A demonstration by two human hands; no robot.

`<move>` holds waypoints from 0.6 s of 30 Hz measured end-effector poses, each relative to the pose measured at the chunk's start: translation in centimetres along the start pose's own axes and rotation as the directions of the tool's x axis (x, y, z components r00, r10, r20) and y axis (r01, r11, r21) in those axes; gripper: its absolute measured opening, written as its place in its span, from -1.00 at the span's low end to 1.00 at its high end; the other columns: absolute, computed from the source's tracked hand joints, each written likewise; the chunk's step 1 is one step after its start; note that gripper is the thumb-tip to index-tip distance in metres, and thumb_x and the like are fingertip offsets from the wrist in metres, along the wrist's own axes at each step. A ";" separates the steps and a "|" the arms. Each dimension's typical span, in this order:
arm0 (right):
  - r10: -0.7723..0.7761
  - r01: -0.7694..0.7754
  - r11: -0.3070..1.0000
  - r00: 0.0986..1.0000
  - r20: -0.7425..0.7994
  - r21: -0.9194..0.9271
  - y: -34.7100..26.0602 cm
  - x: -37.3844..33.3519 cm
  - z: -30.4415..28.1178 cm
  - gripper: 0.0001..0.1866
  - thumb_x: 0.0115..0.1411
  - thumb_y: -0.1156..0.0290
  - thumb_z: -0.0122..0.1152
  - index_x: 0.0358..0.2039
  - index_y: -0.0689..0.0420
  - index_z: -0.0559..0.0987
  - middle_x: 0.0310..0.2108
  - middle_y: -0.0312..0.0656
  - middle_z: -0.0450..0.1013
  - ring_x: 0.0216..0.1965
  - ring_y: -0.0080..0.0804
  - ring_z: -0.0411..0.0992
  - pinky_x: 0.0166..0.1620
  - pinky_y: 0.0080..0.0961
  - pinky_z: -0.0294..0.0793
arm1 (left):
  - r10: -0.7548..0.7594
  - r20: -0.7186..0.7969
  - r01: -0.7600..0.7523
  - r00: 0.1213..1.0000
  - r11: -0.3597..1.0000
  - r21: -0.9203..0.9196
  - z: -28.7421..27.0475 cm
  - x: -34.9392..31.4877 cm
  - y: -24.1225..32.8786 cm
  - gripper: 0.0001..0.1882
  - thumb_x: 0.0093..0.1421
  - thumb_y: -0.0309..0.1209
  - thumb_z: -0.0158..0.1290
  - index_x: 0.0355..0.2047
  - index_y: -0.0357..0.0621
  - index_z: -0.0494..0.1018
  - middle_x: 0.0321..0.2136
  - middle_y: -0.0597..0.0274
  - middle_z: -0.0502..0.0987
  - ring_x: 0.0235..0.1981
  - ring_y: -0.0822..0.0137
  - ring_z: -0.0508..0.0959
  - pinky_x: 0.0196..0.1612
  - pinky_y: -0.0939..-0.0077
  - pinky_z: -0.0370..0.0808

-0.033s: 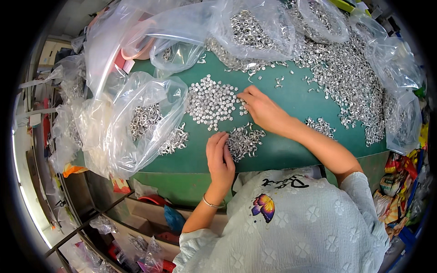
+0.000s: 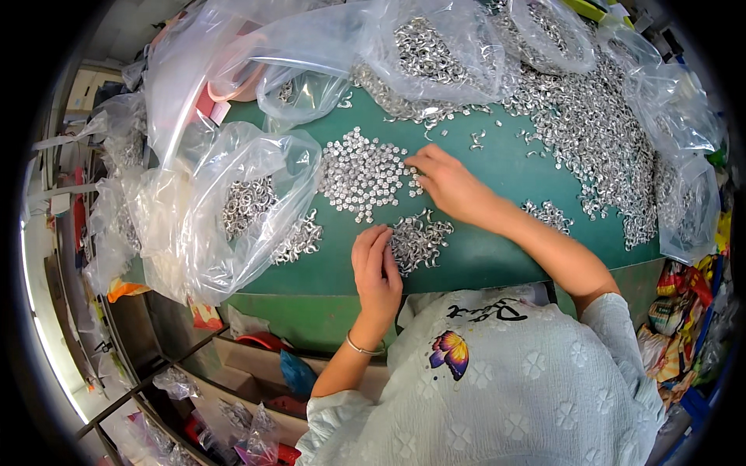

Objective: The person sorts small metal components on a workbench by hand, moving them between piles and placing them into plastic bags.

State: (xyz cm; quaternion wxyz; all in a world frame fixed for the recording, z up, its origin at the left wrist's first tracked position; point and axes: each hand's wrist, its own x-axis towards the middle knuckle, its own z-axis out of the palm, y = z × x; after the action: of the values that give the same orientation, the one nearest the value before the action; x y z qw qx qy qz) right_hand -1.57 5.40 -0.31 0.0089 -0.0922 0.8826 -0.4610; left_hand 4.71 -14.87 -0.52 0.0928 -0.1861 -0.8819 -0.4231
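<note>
A spread of small silver flower-shaped metal pieces (image 2: 361,172) lies on the green tabletop (image 2: 482,260). At its right edge is my right hand (image 2: 454,185), fingers bent inward and closed, the tips beside a few stray pieces. What those fingertips hold, if anything, is too small to make out. Nearer to me, a small heap of curved silver metal pieces (image 2: 421,242) sits below the spread. My left hand (image 2: 374,262) rests against the left side of this heap with its fingers curled together; anything in its grasp is hidden.
A clear plastic bag (image 2: 291,175) with metal pieces stands left, loose pieces (image 2: 299,239) at its mouth. Another open bag (image 2: 486,58) stands at the back. A large mound of curved pieces (image 2: 594,128) covers the right side; a small pile (image 2: 548,217) lies near my right forearm.
</note>
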 end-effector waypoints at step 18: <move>0.275 -0.341 0.773 0.940 0.201 0.536 0.9 -0.9 -3.4 -0.71 0.23 0.65 -0.05 -0.03 0.36 0.44 -0.18 -0.11 0.41 -0.20 -0.50 0.45 -0.12 -0.55 0.48 | 0.059 0.288 -0.109 0.956 0.981 0.159 2.3 6.0 0.6 -0.90 0.02 -0.46 0.20 -0.46 -0.14 0.49 -0.41 0.23 0.45 -0.29 0.20 0.43 -0.19 0.28 0.23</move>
State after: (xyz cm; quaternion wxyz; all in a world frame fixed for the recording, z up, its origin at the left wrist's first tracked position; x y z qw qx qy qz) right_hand -1.13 8.82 0.84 0.1603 0.0347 0.7081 -0.6868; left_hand -0.55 -11.24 0.43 0.0001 -0.2730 -0.9108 -0.3098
